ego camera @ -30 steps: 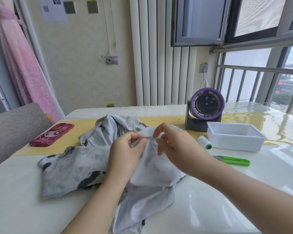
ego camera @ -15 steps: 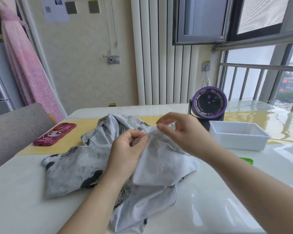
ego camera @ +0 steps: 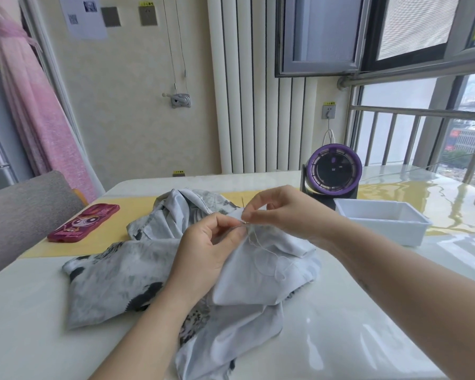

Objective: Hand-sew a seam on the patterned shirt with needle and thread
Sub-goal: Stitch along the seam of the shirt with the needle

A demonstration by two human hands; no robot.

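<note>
The grey-and-white patterned shirt (ego camera: 115, 272) lies crumpled in the middle of the white table, part of it turned to its plain inner side. My left hand (ego camera: 206, 250) grips a raised fold of the shirt between thumb and fingers. My right hand (ego camera: 283, 212) is just to the right of it and pinches a thin needle (ego camera: 244, 221) at the fold's edge. Pale thread (ego camera: 261, 249) trails in loose loops from the needle down over the plain cloth.
A red phone case (ego camera: 84, 222) lies at the left on a yellow mat (ego camera: 137, 207). A purple desk fan (ego camera: 332, 171) stands behind my right hand, beside a white plastic tray (ego camera: 381, 223). A grey chair back (ego camera: 19, 215) is at the far left.
My right hand rose and drew the thread up, then came back down to the fold, where it now pinches the needle. My left hand kept its grip on the shirt. The view shifted, hiding spool and green snips.
</note>
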